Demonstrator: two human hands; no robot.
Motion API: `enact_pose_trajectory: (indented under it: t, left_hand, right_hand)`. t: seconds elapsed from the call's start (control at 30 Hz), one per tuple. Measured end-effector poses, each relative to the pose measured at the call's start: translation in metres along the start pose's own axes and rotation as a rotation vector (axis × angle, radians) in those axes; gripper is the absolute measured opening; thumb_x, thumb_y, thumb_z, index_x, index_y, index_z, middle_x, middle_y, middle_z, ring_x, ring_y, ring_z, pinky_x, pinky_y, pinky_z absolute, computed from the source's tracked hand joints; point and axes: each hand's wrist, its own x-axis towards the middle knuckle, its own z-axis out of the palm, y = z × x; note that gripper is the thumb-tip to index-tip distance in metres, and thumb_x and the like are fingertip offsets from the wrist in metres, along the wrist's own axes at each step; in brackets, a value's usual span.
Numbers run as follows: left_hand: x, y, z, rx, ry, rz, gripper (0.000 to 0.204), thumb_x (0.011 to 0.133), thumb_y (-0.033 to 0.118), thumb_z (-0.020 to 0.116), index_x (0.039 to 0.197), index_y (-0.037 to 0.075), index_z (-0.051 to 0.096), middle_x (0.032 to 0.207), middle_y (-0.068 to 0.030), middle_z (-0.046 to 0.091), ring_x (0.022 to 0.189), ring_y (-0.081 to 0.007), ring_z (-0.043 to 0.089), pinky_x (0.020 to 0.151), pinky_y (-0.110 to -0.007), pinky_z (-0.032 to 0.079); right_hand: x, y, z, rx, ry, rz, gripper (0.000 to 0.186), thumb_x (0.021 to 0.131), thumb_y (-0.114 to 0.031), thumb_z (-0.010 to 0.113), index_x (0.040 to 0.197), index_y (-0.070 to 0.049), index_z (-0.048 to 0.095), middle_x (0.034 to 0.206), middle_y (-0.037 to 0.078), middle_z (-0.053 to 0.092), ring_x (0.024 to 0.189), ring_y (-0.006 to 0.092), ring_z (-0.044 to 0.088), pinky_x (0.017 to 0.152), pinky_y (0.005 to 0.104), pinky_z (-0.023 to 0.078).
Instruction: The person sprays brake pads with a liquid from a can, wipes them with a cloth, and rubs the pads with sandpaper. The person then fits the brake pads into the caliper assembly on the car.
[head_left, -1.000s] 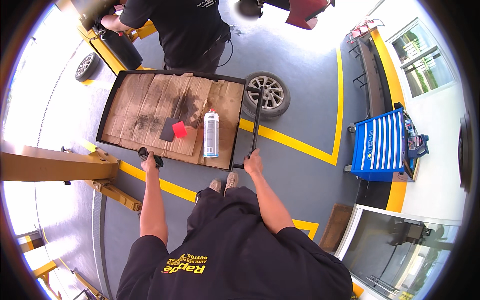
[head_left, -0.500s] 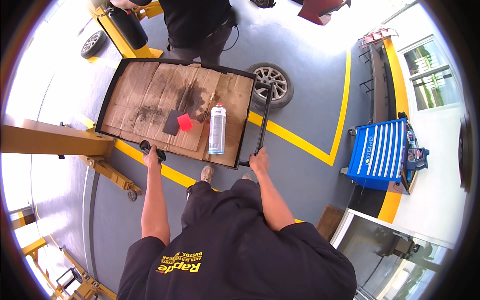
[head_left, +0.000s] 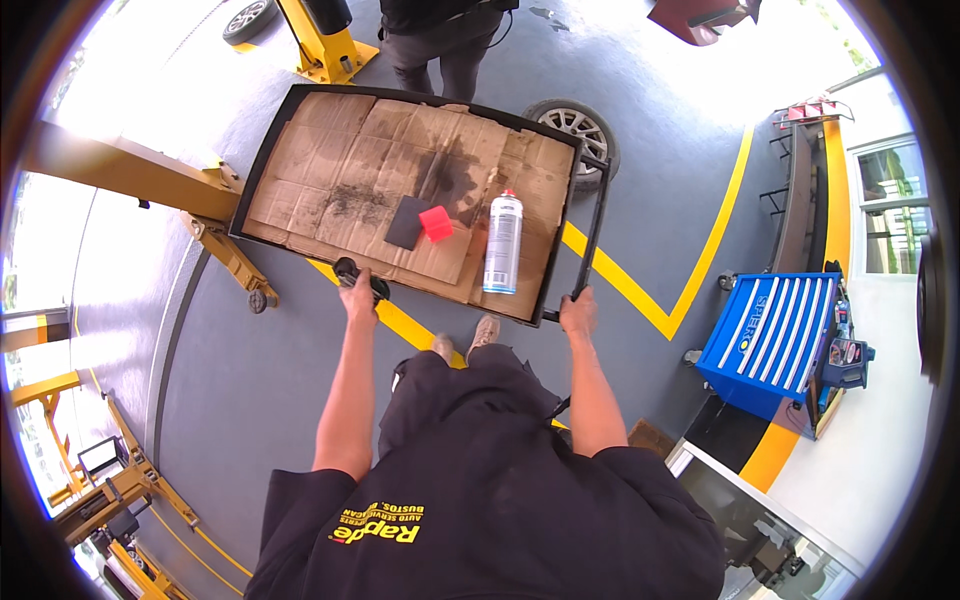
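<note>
My right hand (head_left: 577,312) is closed around the lower end of the black handle (head_left: 592,225) on the cart's right side. My left hand (head_left: 357,298) grips a black tool with a rounded end (head_left: 347,268), by the cart's near edge; its exact kind is unclear. Brown, stained cardboard (head_left: 310,170) lines the black-rimmed cart (head_left: 268,150). On the cardboard lie a white spray can (head_left: 503,245) with a red top, a dark flat sheet (head_left: 404,223) and a small red piece (head_left: 436,223).
Beyond the cart a person (head_left: 440,45) stands near a yellow lift post (head_left: 318,45). One wheel (head_left: 578,125) lies past the cart's right corner. A lift arm (head_left: 225,255) reaches in at left. At right stands a blue tool chest (head_left: 765,335).
The cart has shifted rightward relative to the floor wheel, now overlapping it more. My feet have stepped, and both hands keep their holds. My view has shifted too.
</note>
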Motion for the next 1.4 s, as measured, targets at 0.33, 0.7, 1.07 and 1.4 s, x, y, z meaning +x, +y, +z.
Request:
enact_pose_trajectory:
  t: [0.33,0.7,1.07,1.4]
  left_hand:
    - [-0.050,0.030,0.000,0.102,-0.061,0.015,0.065,0.088,0.033,0.084,0.130,-0.004,0.052,0.120,-0.0134,0.063,0.106,-0.0233,0.060,0.096,-0.036,0.049]
    - [-0.069,0.078,-0.011,0.146,-0.088,-0.072,0.048,0.090,0.018,0.079,0.124,-0.001,0.050,0.104,-0.0074,0.060,0.091,-0.0183,0.059,0.080,-0.034,0.051]
    - [-0.044,0.092,-0.030,0.253,-0.127,-0.112,0.046,0.088,0.017,0.080,0.122,0.000,0.053,0.106,-0.0090,0.064,0.093,-0.0191,0.062,0.083,-0.034,0.052]
    - [0.006,0.116,-0.042,0.307,-0.315,-0.170,0.050,0.086,0.022,0.083,0.120,-0.002,0.054,0.103,-0.0093,0.066,0.090,-0.0199,0.063,0.082,-0.034,0.053]
  right_hand:
    - [-0.021,-0.012,-0.042,-0.058,0.047,0.155,0.033,0.092,-0.027,0.072,0.116,-0.006,0.060,0.109,0.019,0.074,0.102,0.0418,0.071,0.085,0.0540,0.056]
    - [-0.101,-0.016,-0.055,-0.047,0.218,0.321,0.028,0.085,-0.022,0.074,0.106,-0.006,0.065,0.101,0.019,0.075,0.098,0.0417,0.071,0.086,0.0531,0.054]
    - [-0.160,-0.051,-0.075,-0.089,0.338,0.407,0.033,0.085,-0.020,0.070,0.116,-0.009,0.066,0.108,0.020,0.075,0.104,0.0422,0.071,0.090,0.0527,0.054]
    - [-0.222,-0.065,-0.051,-0.083,0.411,0.424,0.042,0.086,-0.021,0.073,0.122,-0.002,0.063,0.114,0.026,0.071,0.110,0.0459,0.067,0.094,0.0544,0.052]
